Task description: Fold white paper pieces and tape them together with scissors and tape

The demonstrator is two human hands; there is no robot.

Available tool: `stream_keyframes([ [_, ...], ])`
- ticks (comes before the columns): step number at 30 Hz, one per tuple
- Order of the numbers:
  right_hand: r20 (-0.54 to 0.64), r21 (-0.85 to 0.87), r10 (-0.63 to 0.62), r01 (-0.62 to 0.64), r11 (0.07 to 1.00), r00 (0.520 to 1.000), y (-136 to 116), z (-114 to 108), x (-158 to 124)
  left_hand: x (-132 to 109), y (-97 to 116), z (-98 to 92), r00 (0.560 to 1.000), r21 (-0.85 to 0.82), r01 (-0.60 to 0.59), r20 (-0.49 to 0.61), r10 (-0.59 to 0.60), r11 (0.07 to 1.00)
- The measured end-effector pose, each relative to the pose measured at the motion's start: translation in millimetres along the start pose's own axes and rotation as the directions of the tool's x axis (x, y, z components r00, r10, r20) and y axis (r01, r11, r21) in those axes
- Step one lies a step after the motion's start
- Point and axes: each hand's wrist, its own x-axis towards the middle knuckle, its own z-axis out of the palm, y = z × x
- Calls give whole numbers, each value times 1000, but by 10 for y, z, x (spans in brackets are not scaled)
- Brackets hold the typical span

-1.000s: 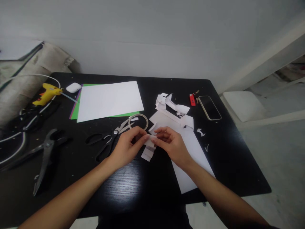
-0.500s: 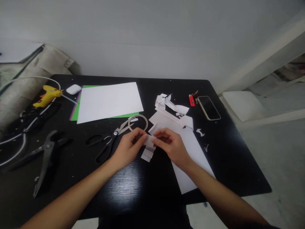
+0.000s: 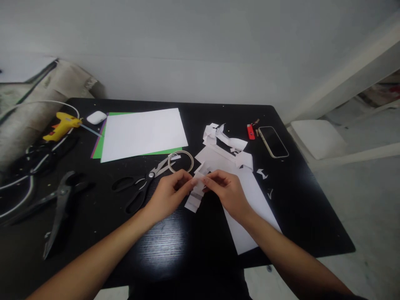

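Pinches a folded paper strip (image 3: 193,202) between thumbs and fingers of both hands, with the left hand (image 3: 168,192) at one edge and the right hand (image 3: 229,192) at the other, over the middle of the black desk (image 3: 309,221). Grasps the upper part only, with fingertips almost meeting, and lets the creased lower end slant down toward the near side. Cannot tell from this angle about contact between that lower end and the desk.

Has black-handled scissors (image 3: 151,175) just beyond the left hand, with parted blades overlapping a thin pale ring (image 3: 169,163). Reaches with the right forearm across a long white sheet (image 3: 251,204), topped at its far end by curled and cut paper scraps (image 3: 211,135).

Has farther right a red lighter (image 3: 250,132) bearing a dark mark too small to read, near a phone (image 3: 274,142) lying with dark screen up.

Has at far left a blank-faced white sheet (image 3: 143,135) on top of a green sheet (image 3: 97,148), then a white rounded case (image 3: 96,117), a yellow glue gun (image 3: 63,126) with a translucent stick (image 3: 91,130) in one end, and, nearer, a dark metal tool (image 3: 63,193) with crossed arms
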Motion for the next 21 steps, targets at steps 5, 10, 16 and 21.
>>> stream_keyframes([
  [5, 1, 44, 21, -21, 999, 1000, 2, 5, 10, -4, -5, -14, 999, 15, -43, 17, 43, 999],
  [10, 46, 69, 60, -63, 996, 997, 12, 8, 7, 8, 12, -6, 998, -9, -51, -29, 51, 999],
  [16, 167, 23, 95, -100, 995, 981, 67, 18, -3, 9, 25, -20, 996, 15, -37, -85, 38, 999],
  [21, 113, -16, -1, 2, 1000, 994, 71, 16, -10, 1, 31, -17, 999, 40, -31, -25, 32, 999],
])
